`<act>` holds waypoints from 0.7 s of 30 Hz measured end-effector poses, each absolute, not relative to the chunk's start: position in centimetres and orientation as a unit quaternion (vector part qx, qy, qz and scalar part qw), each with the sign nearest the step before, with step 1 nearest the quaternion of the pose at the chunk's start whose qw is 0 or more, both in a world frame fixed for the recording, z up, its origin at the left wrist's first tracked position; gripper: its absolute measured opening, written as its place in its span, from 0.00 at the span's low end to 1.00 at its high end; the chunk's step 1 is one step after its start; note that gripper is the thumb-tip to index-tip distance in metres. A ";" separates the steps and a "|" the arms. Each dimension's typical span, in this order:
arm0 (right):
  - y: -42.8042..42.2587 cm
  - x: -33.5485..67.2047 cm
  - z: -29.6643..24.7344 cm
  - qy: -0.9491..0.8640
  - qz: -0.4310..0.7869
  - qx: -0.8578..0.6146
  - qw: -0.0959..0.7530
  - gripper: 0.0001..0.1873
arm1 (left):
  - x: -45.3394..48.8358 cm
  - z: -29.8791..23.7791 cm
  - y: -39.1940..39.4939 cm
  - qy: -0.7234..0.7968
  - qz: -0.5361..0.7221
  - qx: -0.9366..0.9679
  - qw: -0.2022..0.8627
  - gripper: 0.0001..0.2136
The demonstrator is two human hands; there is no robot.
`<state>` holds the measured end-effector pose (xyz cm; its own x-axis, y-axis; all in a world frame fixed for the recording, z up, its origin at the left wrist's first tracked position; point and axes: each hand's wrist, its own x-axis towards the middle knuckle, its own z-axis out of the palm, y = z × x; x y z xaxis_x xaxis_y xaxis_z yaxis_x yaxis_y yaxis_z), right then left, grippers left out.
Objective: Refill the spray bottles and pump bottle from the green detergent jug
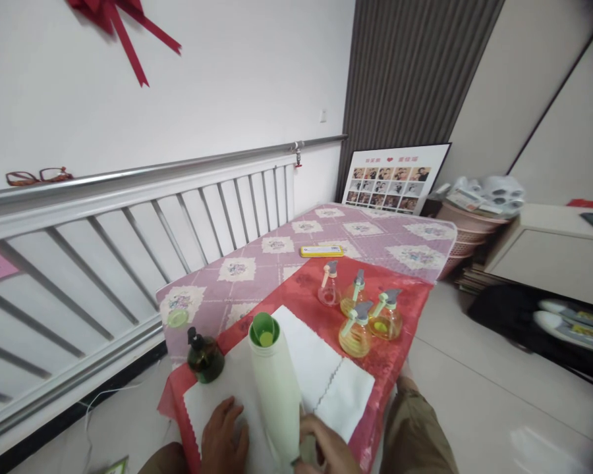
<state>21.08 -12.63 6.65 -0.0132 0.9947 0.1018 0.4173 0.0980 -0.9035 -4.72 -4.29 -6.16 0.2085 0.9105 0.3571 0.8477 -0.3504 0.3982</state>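
Tall pale-green smooth plastic bottle (275, 388) stood at the table's near edge, right hand (326, 447) fingers clamped on its base; left hand (223, 438) lay flat, fingers together, on white cloth (321, 368).

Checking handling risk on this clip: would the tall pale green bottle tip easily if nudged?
Probably: the pale green bottle is tall and narrow, so top-heavy. The right hand at its base likely steadies it. Its smooth surface may be slippery.

No readable text anywhere. Photo collage board (394, 178) against the wall has a header line with a red heart in the middle, characters too small to make out. Yellow flat box (321, 251) on the table carries print, also illegible.
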 end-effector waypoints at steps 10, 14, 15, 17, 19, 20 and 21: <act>-4.0 34.7 7.0 -0.405 0.051 -0.744 0.529 0.28 | -4.8 -6.7 -4.0 0.552 0.285 0.782 0.048 0.14; -1.5 35.2 7.1 -0.433 0.054 -0.733 0.523 0.27 | -4.8 -6.6 -4.0 0.550 0.278 0.786 0.034 0.14; -1.0 35.1 7.1 -0.434 0.053 -0.733 0.521 0.26 | -4.8 -6.6 -4.0 0.551 0.278 0.786 0.033 0.14; -0.4 35.1 7.1 -0.438 0.054 -0.734 0.517 0.25 | -4.7 -6.4 -4.1 0.553 0.280 0.784 0.033 0.14; 0.0 35.2 7.1 -0.446 0.061 -0.729 0.516 0.25 | -4.6 -6.3 -4.1 0.557 0.282 0.780 0.037 0.14; 0.0 35.2 7.2 -0.451 0.065 -0.726 0.515 0.24 | -4.6 -6.3 -4.1 0.558 0.286 0.778 0.041 0.14; -0.1 35.2 7.5 -0.457 0.069 -0.722 0.516 0.23 | -4.6 -6.3 -4.1 0.558 0.290 0.776 0.045 0.14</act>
